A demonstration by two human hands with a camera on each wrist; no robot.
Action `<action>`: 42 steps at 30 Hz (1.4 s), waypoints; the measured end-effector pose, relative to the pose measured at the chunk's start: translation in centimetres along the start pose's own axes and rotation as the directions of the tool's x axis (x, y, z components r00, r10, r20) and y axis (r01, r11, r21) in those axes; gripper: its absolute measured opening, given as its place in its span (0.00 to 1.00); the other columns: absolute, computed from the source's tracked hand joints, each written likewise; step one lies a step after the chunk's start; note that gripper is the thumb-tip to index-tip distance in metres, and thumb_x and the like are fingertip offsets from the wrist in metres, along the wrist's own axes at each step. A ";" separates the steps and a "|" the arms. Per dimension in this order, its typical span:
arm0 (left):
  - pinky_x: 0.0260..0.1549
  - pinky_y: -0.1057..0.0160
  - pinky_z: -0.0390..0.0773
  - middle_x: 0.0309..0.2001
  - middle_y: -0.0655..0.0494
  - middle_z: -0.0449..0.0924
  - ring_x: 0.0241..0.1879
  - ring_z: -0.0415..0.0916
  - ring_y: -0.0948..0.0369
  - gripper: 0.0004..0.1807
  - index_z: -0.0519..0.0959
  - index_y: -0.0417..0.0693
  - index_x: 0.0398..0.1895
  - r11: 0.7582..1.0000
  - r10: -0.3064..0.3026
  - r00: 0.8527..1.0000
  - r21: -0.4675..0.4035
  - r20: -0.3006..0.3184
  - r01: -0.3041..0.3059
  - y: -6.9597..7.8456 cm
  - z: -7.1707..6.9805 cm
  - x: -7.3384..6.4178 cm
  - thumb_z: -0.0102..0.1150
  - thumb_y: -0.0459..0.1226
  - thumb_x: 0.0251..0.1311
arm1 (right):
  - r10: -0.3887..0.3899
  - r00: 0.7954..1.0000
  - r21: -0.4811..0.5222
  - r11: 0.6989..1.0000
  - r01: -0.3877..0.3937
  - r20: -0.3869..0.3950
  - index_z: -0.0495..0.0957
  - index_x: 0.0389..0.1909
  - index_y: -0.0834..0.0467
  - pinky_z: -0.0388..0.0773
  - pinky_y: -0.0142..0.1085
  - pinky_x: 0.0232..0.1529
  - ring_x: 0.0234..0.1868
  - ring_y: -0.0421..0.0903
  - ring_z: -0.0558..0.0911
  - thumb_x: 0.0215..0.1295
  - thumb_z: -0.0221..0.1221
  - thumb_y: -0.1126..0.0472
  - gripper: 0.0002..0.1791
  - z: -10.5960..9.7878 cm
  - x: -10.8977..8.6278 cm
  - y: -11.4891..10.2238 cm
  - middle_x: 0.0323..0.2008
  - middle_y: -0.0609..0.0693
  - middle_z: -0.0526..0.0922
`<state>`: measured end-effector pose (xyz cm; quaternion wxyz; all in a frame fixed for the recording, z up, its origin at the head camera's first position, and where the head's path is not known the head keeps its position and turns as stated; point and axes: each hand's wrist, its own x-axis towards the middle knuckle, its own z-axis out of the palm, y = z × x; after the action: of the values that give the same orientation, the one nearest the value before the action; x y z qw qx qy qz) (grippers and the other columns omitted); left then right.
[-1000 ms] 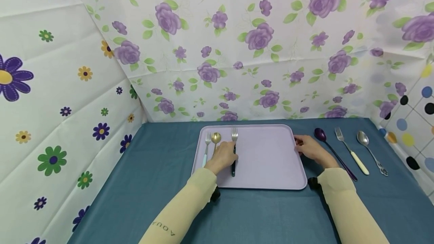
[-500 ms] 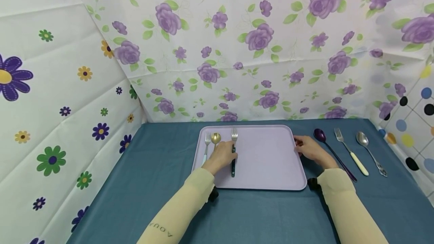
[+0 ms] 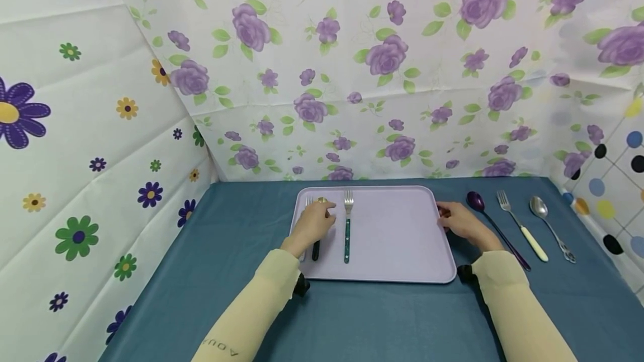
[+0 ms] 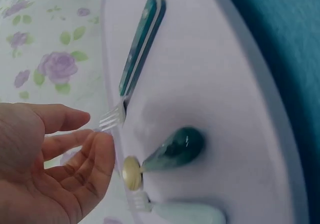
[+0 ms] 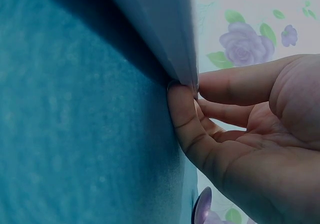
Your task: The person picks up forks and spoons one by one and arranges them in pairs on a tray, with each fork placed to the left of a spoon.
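Note:
My left hand (image 3: pixel 313 227) hovers over the left part of a pale lilac tray (image 3: pixel 397 239), its fingers loosely bent and nothing between them. Just right of it, a fork with a dark green handle (image 3: pixel 347 242) lies lengthwise on the tray. Below the hand is a gold spoon with a dark green handle (image 4: pixel 177 149), partly hidden in the head view. Beside that spoon lies a fork with a pale mint handle (image 4: pixel 190 211), mostly covered by the hand in the head view. My right hand (image 3: pixel 465 223) pinches the tray's right rim between thumb and fingers.
On the blue cloth (image 3: pixel 382 323) right of the tray lie a dark purple spoon (image 3: pixel 475 200), a fork with a cream handle (image 3: pixel 533 242) and a silver spoon (image 3: pixel 538 205). Flowered sheets (image 3: pixel 322 71) stand behind and to the left; a dotted one (image 3: pixel 619 183) is at right.
My left hand has let go of the green-handled fork and moved left, over the gold spoon. That fork stays on the tray. The right hand keeps its place on the rim.

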<state>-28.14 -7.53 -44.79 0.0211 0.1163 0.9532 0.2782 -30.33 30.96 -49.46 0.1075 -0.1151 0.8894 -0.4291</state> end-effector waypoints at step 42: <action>0.43 0.48 0.79 0.46 0.44 0.80 0.45 0.78 0.50 0.21 0.79 0.39 0.66 0.987 -0.158 0.974 -0.069 -0.160 0.148 -7.7 -3.4 -1.5 0.58 0.37 0.74 | 0.004 1.000 0.000 1.000 -0.004 -0.002 0.58 0.71 0.83 0.83 0.43 0.41 0.42 0.55 0.79 0.70 0.53 0.75 0.31 0.0 0.2 0.3 0.45 0.68 0.79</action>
<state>-28.69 -15.92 -46.06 -0.0334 0.0185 0.9496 0.3111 -30.57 31.07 -49.77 0.1074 -0.1131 0.8897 -0.4291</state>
